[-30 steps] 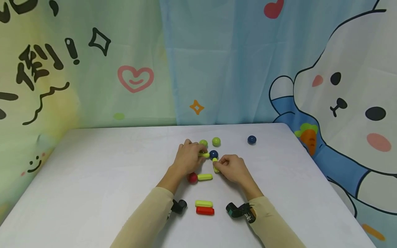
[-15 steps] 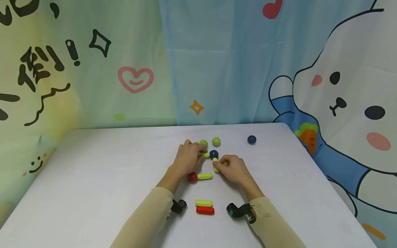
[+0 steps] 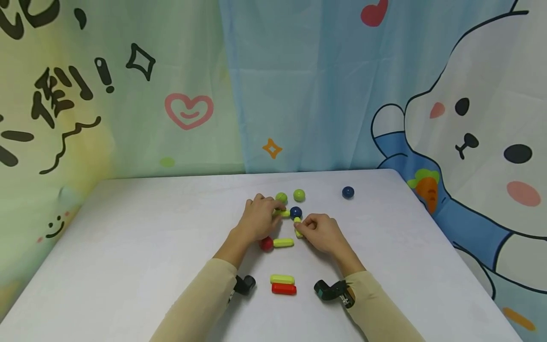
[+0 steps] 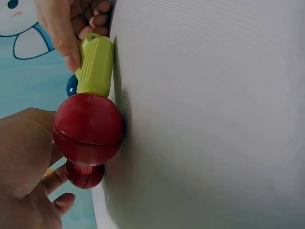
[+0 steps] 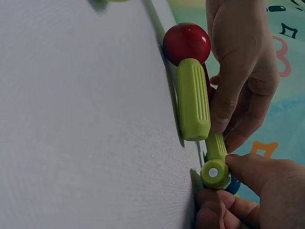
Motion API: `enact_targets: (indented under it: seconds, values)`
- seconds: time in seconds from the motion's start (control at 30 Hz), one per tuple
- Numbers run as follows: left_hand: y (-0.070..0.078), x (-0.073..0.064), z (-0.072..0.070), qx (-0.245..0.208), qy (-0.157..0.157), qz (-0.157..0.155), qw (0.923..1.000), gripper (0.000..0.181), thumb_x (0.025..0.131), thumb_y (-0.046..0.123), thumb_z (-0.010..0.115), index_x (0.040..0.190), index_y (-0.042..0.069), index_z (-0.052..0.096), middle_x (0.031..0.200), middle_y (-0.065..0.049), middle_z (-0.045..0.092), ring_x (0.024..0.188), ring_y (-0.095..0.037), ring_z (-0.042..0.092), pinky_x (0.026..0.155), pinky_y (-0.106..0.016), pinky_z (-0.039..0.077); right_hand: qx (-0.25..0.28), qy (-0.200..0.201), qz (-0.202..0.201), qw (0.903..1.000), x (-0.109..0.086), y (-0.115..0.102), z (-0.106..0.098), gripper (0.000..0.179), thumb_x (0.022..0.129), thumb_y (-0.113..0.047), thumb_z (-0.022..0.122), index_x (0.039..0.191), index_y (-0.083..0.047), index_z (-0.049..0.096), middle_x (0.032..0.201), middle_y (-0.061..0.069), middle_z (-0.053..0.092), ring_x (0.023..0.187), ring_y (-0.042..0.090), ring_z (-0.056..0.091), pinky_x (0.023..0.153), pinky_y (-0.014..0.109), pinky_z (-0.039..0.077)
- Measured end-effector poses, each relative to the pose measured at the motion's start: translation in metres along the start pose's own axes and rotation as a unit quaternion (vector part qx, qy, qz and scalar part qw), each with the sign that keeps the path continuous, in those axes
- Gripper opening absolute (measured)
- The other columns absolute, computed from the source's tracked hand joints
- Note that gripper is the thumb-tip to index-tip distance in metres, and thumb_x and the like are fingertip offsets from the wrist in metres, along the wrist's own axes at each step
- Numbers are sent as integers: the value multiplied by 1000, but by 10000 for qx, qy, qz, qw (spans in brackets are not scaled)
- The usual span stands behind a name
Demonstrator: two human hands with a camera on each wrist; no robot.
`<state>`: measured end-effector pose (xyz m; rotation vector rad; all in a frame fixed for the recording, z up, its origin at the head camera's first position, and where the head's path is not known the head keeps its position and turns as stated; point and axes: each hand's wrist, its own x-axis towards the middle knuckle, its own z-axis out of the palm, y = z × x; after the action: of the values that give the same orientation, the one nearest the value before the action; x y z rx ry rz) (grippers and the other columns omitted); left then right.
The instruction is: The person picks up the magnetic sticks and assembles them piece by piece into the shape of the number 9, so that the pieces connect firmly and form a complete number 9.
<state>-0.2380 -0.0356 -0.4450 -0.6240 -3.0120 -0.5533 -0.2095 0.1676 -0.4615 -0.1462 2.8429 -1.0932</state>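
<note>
Snug pinches, right hand on right rod, left hand on left rod, likely steady both against blue ball, nearer far edge of table.

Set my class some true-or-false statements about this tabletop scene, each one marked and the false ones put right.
1. The right hand pinches a yellow-green rod. True.
2. The left hand holds nothing. False: it holds another yellow-green rod.
3. Two green balls lie toward the far edge of the table. True.
4. The ball lying apart at the far right is red. False: a dark blue ball lies there.
5. The red rod between the wrists lies alone. False: a loose yellow-green rod lies alongside it.
</note>
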Motion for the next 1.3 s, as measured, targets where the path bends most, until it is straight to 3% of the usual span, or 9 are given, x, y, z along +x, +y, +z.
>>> enact_targets:
  seconds: [0.23,0.47,0.67,0.97,1.13,1.3]
  values:
    - [-1,-4,-2,-46,-156,-18,9999,28,100,28,67,128,26,71,131,0,67,120,-26,53,96,-45,41,42,-65,-129,9999,0,3,0,28,99,-36,67,88,-11,73,70,-1,63,66,15,54,64,30,42]
    - [-2,-11,-2,-49,-230,185,9996,30,99,29,67,128,25,71,136,1,64,125,-25,51,98,-47,41,63,-224,-209,9995,-1,6,-7,26,101,-33,65,95,-10,75,72,-1,67,66,13,59,65,29,46]
    - [-3,-19,-4,-174,-269,281,9991,31,99,28,66,129,24,70,138,1,62,131,-25,49,102,-49,39,-155,-79,-174,9997,-3,11,-13,26,100,-33,65,97,-9,75,73,-1,66,67,14,59,65,30,47]
    - [-6,-26,-4,-126,-352,412,9985,34,100,34,65,132,24,69,144,-1,59,138,-27,44,105,-50,37,-405,53,-588,9974,-3,21,-30,25,100,-31,66,96,-7,74,76,-1,67,67,13,55,64,30,45]
    - [-7,-28,-3,-192,-251,436,9986,33,100,34,66,131,24,69,144,-1,59,137,-26,42,102,-48,37,-439,83,-770,9960,1,26,-43,23,99,-29,67,102,-6,73,85,2,70,72,14,58,66,31,47]
    - [-6,-30,-2,-272,-300,521,9978,35,100,36,65,133,25,68,147,-1,57,138,-27,42,102,-49,36,-570,197,-879,9943,6,35,-55,22,99,-26,67,110,-7,71,96,6,70,87,20,62,76,36,50]
